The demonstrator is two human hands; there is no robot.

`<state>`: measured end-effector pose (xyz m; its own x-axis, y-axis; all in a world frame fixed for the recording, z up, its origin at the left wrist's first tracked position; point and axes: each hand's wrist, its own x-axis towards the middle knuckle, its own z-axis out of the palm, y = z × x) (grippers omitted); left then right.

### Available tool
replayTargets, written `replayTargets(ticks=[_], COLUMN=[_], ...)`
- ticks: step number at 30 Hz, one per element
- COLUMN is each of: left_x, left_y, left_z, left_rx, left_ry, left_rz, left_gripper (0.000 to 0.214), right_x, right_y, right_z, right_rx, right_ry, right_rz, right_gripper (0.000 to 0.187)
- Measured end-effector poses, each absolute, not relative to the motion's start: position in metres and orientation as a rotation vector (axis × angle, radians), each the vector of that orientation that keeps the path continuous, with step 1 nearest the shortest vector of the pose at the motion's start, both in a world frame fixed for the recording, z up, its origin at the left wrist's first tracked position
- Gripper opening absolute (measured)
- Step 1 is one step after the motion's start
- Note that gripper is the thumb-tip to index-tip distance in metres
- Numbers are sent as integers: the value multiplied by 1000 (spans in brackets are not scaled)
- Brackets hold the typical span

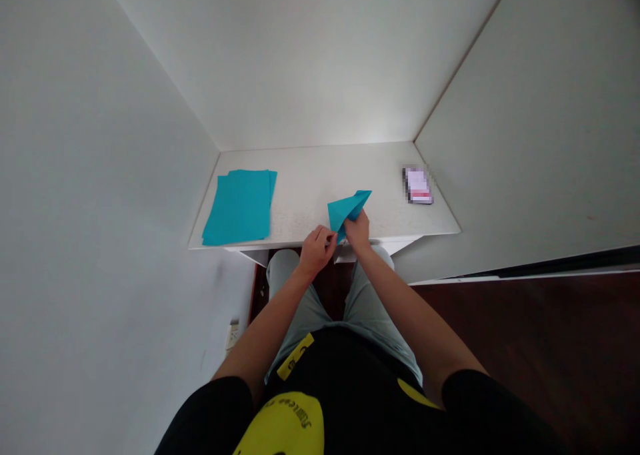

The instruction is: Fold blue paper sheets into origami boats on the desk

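A folded piece of turquoise paper (346, 208) is held up at the front edge of the white shelf, with creased, pointed flaps. My right hand (358, 231) grips it from the right side, its fingers partly hidden behind and under the paper. At the paper's lower left corner, my left hand (319, 247) has thumb and fingertips pinched together on the edge. To the left, a stack of flat turquoise sheets (237, 207) lies on the shelf, slightly fanned out.
A phone (418, 185), its picture blurred into blocks, lies at the right end of the white shelf (300, 175). Walls enclose the shelf at the back and both sides. A wall socket (233, 335) is low on the left, and dark red flooring (525, 348) shows at the right.
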<state>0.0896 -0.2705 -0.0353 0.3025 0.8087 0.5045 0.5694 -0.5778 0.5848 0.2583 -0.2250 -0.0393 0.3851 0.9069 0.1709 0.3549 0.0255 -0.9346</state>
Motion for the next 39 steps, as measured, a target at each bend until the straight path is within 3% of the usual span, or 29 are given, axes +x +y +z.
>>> replayTargets(ticks=[2, 5, 7, 15, 22, 28, 31, 36, 39], left_x=[89, 84, 79, 53, 48, 52, 50, 42, 44], left_y=[-268, -258, -247, -203, -200, -202, -202, -204, -207], left_z=[-36, -38, -38, -33, -40, -46, -44, -38, -34], left_rx=[2063, 1846, 1842, 1992, 1909, 1833, 1902, 2163, 2246], left_ry=[1310, 1377, 1400, 1310, 1418, 1609, 1533, 1278, 1305], left_rz=[1205, 1250, 1240, 1073, 1162, 1238, 1200, 994, 935], left_gripper=[6, 44, 57, 29, 10, 12, 8, 22, 10], right_x=[264, 274, 282, 309, 324, 319, 319, 320, 318], right_y=[-225, -227, -228, -227, -227, -229, -228, -227, -228], right_z=[-37, -33, -32, -41, -41, -46, -48, -48, -48], right_rx=[-1482, -1367, -1315, -1257, -1294, -1384, -1427, -1468, -1455], right_ry=[-1281, -1460, -1560, -1631, -1687, -1629, -1576, -1594, -1669], right_rz=[675, 702, 711, 768, 732, 698, 692, 624, 565], right_gripper=[30, 40, 43, 34, 25, 24, 25, 24, 22])
